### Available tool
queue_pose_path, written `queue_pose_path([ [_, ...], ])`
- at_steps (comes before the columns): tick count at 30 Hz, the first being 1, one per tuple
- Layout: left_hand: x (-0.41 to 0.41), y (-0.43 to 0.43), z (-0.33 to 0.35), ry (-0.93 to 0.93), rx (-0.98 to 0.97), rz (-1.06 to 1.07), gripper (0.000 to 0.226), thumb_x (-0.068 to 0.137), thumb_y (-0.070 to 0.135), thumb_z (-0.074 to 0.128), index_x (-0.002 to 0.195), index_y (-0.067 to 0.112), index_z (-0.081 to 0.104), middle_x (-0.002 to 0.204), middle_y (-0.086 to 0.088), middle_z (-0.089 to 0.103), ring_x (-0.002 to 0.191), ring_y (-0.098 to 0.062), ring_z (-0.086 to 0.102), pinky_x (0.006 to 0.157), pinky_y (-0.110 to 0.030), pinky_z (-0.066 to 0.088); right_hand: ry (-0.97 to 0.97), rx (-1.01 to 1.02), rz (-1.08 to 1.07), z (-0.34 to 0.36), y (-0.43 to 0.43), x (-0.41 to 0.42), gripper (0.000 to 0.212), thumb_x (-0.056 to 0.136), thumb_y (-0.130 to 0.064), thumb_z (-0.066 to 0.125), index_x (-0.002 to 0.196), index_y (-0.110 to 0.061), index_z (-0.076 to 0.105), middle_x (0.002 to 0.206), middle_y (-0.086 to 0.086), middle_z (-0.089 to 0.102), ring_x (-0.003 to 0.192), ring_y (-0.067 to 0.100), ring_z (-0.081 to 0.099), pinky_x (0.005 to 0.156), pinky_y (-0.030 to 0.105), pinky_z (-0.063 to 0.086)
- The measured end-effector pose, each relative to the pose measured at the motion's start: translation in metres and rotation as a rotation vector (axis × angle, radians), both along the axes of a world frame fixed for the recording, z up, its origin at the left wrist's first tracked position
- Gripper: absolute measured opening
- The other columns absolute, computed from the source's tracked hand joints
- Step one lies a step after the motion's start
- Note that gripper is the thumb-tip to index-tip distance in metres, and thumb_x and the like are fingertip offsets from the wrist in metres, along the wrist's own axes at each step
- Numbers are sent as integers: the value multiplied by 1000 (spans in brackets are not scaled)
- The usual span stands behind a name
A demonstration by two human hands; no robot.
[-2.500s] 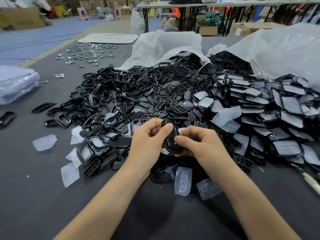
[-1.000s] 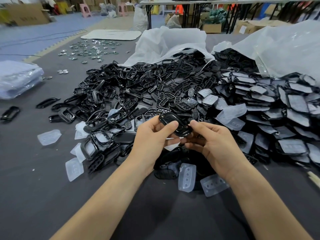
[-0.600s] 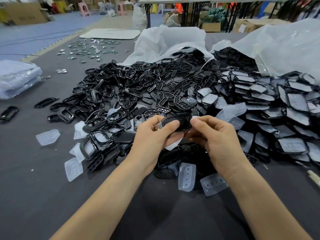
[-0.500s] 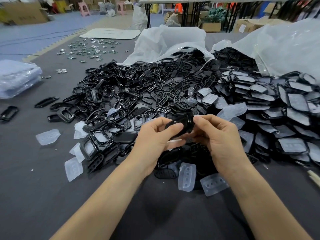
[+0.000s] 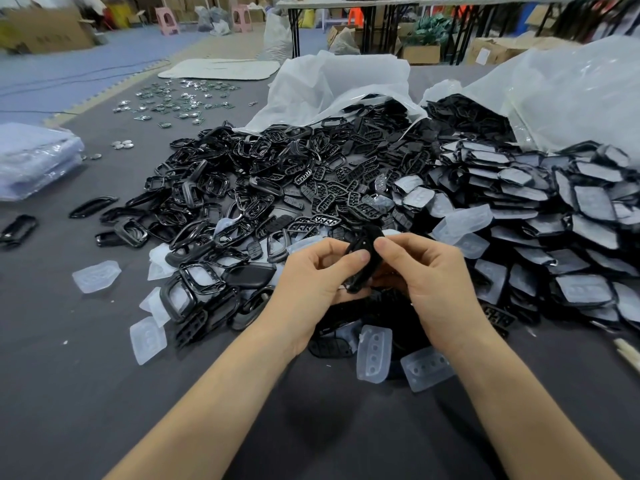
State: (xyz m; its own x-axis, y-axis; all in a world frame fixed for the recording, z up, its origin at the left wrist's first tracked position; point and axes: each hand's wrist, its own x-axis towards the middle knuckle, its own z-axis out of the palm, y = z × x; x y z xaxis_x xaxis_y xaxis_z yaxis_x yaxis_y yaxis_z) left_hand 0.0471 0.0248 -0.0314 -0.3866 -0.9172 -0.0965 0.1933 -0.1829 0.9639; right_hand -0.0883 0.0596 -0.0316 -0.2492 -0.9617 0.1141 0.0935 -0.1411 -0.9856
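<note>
Above a dark grey work surface (image 5: 86,393), a black key-fob shell (image 5: 364,261) stands nearly upright, pinched between the left hand (image 5: 313,282) and right hand (image 5: 433,275). Heaps of black casings (image 5: 277,188) spill from white bags (image 5: 332,84); cardboard boxes (image 5: 45,29) line the room behind.

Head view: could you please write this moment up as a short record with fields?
surface: dark grey table
held item: black shell, tilted on edge, lifted off the table
left hand: pinches the black shell between thumb and fingers
right hand: pinches the black shell near its upper end
behind the hands: heap of black parts spilling from plastic bags
near the wrists: clear button pads lying flat
far left: shiny metal pieces, scattered
</note>
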Motion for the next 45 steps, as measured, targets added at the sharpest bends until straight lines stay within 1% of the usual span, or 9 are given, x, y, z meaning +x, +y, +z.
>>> queue_pose_path([
  [5, 0, 0, -1, -112, -82, 2, 30, 88, 15, 67, 61, 29, 68, 58, 10, 62, 60, -6, 62, 71, -36, 55, 239, -30, -115, -2, -1, -1, 9, 86, -13, 68, 80, -11, 75, 73, 5, 73, 72, 25, 70, 73, 38, 58],
  [13, -1, 0, -3, -150, -146, 10, 30, 88, 15, 68, 61, 30, 68, 63, 13, 64, 62, -2, 61, 56, -18, 48, 322, -15, -150, -2, -1, -2, 10, 86, -16, 69, 78, -14, 75, 72, 1, 73, 74, 23, 69, 76, 40, 56],
  [18, -2, 0, -6, -197, -162, 40, 33, 88, 18, 69, 57, 30, 65, 58, 15, 59, 60, -3, 56, 68, -33, 51, 310, -9, -152, -2, -1, 0, 10, 86, -16, 69, 78, -12, 75, 71, 3, 72, 71, 27, 69, 77, 49, 55],
  [23, -2, 1, -8, -207, -163, 59, 31, 87, 15, 69, 58, 24, 62, 54, 12, 62, 53, -2, 60, 51, -16, 47, 374, -11, -166, -4, 0, 1, 11, 87, -18, 67, 81, -12, 73, 70, 4, 71, 69, 29, 69, 74, 51, 55],
  [26, -3, 2, -9, -230, -164, 72, 32, 89, 15, 68, 59, 26, 63, 59, 6, 63, 63, -13, 64, 66, -33, 57, 338, -25, -136, -4, 2, 2, 14, 87, -14, 60, 79, -11, 72, 66, 16, 68, 64, 42, 64, 67, 56, 54],
  [28, -4, 3, -8, -182, -175, 55, 21, 92, 12, 62, 74, 21, 62, 68, -4, 68, 69, -22, 67, 72, -45, 60, 302, -41, -128, -1, 3, 0, 22, 86, -6, 53, 78, -12, 72, 65, 17, 67, 62, 41, 64, 62, 49, 56],
  [30, -4, 3, -6, -71, -133, 26, 7, 97, 6, 52, 91, 10, 54, 73, -8, 73, 66, -21, 71, 62, -33, 60, 239, -71, -142, 3, 3, -4, 35, 88, 5, 47, 79, -16, 73, 62, 4, 66, 60, 23, 64, 60, 32, 55],
  [35, 0, -4, -3, 100, -10, 103, 21, 100, -2, 41, 111, 12, 53, 82, -8, 75, 66, -21, 71, 59, -26, 57, 110, -84, -70, 9, 0, -13, 64, 91, 11, 41, 123, -42, 55, 67, 7, 68, 61, 19, 63, 60, 24, 53],
  [45, -1, -6, -4, 178, 32, 114, 26, 101, -3, 36, 111, 11, 55, 82, -6, 73, 66, -16, 68, 65, -27, 58, 85, -10, 27, 8, 0, -7, 15, 100, -5, 43, 95, -18, 37, 94, 1, 75, 65, 17, 63, 57, 23, 50],
])
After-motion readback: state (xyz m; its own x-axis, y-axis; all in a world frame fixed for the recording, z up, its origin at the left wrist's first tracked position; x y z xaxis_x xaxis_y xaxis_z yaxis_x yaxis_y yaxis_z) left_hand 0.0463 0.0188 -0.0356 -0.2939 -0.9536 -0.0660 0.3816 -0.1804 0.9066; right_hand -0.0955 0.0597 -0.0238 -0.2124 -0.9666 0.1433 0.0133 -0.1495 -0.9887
